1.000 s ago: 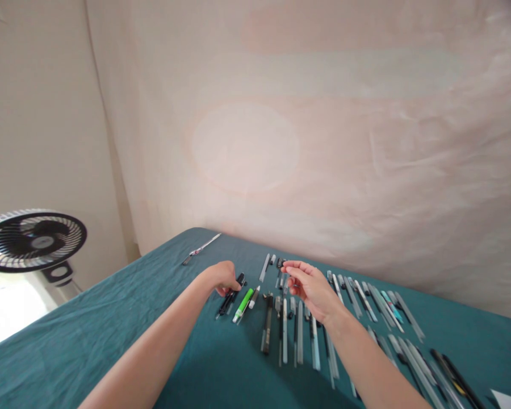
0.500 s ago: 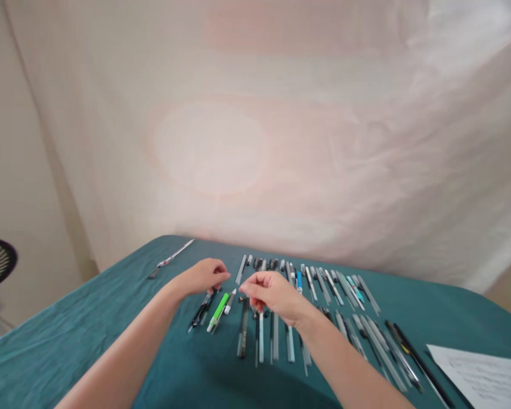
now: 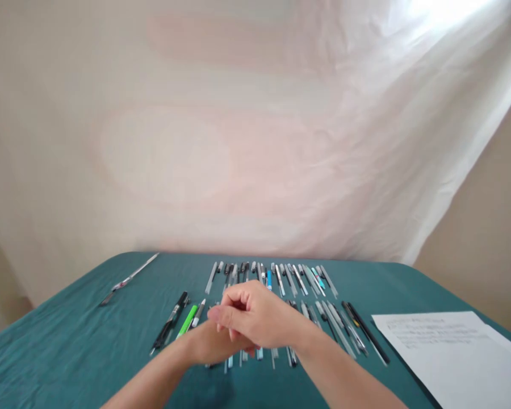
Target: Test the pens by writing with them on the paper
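Observation:
My right hand is over the middle of the table, its fingers curled in and thumb close to the index finger. Whether anything small is in that grip is hidden. Behind and below it, my left hand crosses under, with its fingers covered by the right hand. Both are above the near row of pens, which they partly hide. Left of them lie a bright green pen, a grey pen with a white part and a black pen. A blue-marked pen lies in the far row.
Several clear pen tubes and caps form a far row. To the right lie more pens, including a long black pen, and written paper sheets. A thin white pen-like stick lies far left on the green cloth.
My view has turned right. My hands, apart before, have come together, with the left moving right beneath the right. The black pen at left is now uncovered.

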{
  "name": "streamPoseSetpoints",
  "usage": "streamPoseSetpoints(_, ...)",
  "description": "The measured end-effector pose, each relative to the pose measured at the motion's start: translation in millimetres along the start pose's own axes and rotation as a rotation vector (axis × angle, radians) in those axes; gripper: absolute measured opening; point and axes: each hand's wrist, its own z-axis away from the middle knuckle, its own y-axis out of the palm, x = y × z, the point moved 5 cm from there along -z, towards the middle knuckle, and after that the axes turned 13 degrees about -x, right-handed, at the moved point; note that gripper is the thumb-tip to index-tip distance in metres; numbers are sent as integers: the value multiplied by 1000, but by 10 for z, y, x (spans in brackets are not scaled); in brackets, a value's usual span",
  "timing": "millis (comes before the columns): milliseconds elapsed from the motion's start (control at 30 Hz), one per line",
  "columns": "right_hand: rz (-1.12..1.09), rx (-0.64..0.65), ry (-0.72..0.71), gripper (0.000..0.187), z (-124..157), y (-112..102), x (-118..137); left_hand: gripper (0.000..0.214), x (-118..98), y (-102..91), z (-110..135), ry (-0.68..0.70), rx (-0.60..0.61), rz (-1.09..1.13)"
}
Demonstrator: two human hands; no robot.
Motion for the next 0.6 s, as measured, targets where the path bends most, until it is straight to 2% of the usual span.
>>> streamPoseSetpoints(67, 36, -3, 52, 32, 131, -84, -88, 23, -118, 256, 56, 18, 141, 24)
streamPoseSetpoints(100, 44, -14, 69, 29, 205, -132, -137, 25, -153, 362, 75, 27, 156, 10)
streamPoseSetpoints(167, 37, -49, 92, 21, 362, -224, -237, 19, -216, 520, 99, 103, 75, -34)
streamPoseSetpoints(267, 13, -127, 124, 15, 593, -334, -404, 27, -302, 756, 159, 264, 0, -23)
streamPoseSetpoints(333, -6, -173, 158, 15, 735, -370, -529, 36, -332, 943, 202, 352, 30, -38)
streamPoseSetpoints(433, -33, -226, 201, 16, 922, -380, -710, 48, -344, 1244, 252, 496, 147, -72)
streamPoseSetpoints(533, -15, -280, 177, 16, 1059, -396, -828, 50, -313, 1422, 241, 529, 188, -55)
streamPoseSetpoints(600, 20, -323, 128, 16, 1114, -422, -868, 52, -334, 1441, 235, 548, 199, -7)
